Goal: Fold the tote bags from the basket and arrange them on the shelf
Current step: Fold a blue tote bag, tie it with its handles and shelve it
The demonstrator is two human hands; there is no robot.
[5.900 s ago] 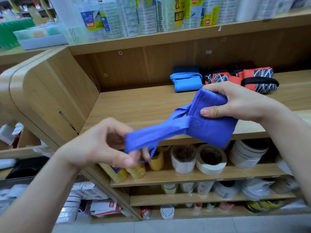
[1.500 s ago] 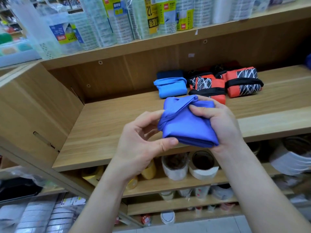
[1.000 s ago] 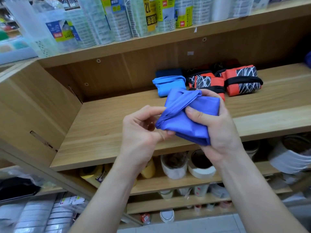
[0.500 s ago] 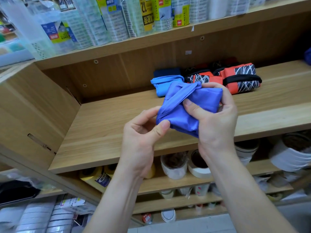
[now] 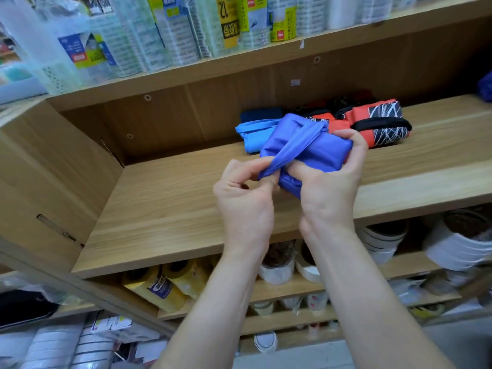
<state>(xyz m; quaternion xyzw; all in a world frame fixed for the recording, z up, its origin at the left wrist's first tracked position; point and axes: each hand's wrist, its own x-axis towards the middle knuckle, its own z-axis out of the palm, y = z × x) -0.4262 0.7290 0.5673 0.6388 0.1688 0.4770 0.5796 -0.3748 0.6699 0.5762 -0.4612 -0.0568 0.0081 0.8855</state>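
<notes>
A folded purple-blue tote bag (image 5: 319, 149) hangs in the air above the wooden shelf (image 5: 165, 209), with its strap wound across the bundle. My right hand (image 5: 330, 187) grips the bundle from below and from the right side. My left hand (image 5: 245, 198) pinches the strap's end at the bundle's lower left corner. Behind them on the shelf lie a folded light blue tote bag (image 5: 251, 135), a dark blue one (image 5: 259, 114) and two orange-and-black patterned ones (image 5: 380, 121). The basket is out of view.
The shelf's left wall (image 5: 48, 182) stands near. The shelf above (image 5: 266, 53) carries packaged goods. Tape rolls (image 5: 452, 243) and yellow rolls (image 5: 165, 283) fill the lower shelves. A further blue item (image 5: 485, 86) peeks in at the right edge.
The loose strap has been wound round the bundle. Both hands carried the bag up and back toward the folded bags, and my left hand now pinches the strap's end.
</notes>
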